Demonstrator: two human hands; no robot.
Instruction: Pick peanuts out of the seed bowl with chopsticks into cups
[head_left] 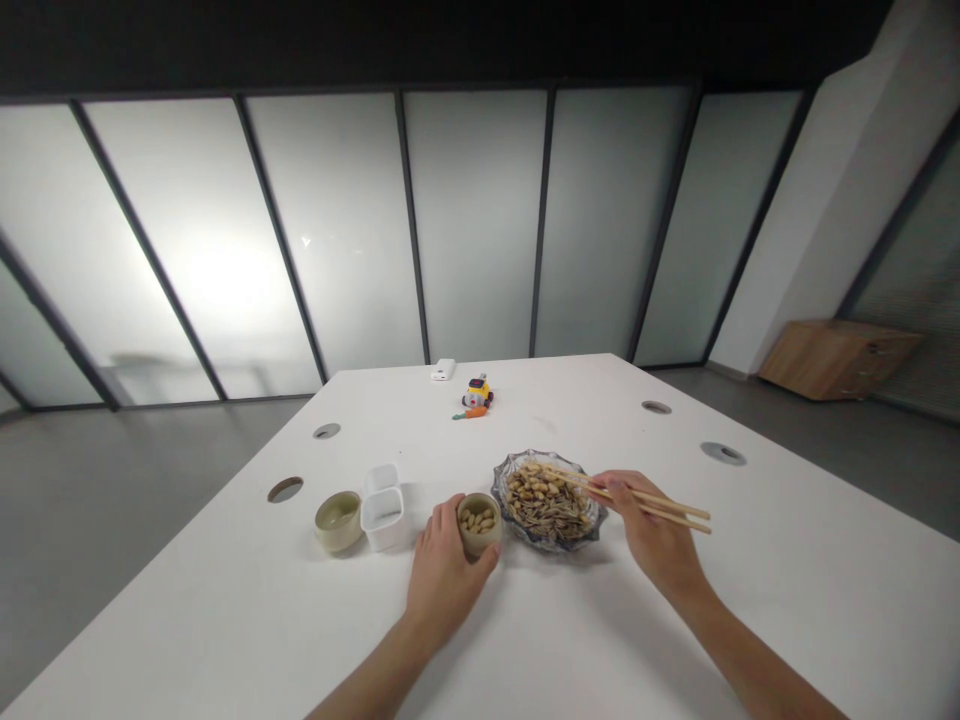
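Observation:
My left hand point(450, 560) is wrapped round a small greenish cup point(478, 545) that holds several peanuts. Just right of the cup stands a scalloped glass bowl point(551, 540), filled with peanuts on its left and back side and striped sunflower seeds in front. My right hand point(649, 515) holds a pair of wooden chopsticks point(679, 511) at the bowl's right. Their tips reach over the peanuts in the bowl; whether they grip one is too small to tell.
Left of my left hand are a white plastic box point(385, 530) with its lid up and a second greenish cup point(339, 535). Farther back lie a toy carrot point(475, 412), a yellow toy car point(478, 392) and a white device point(443, 369). Round holes pierce the white table point(300, 640).

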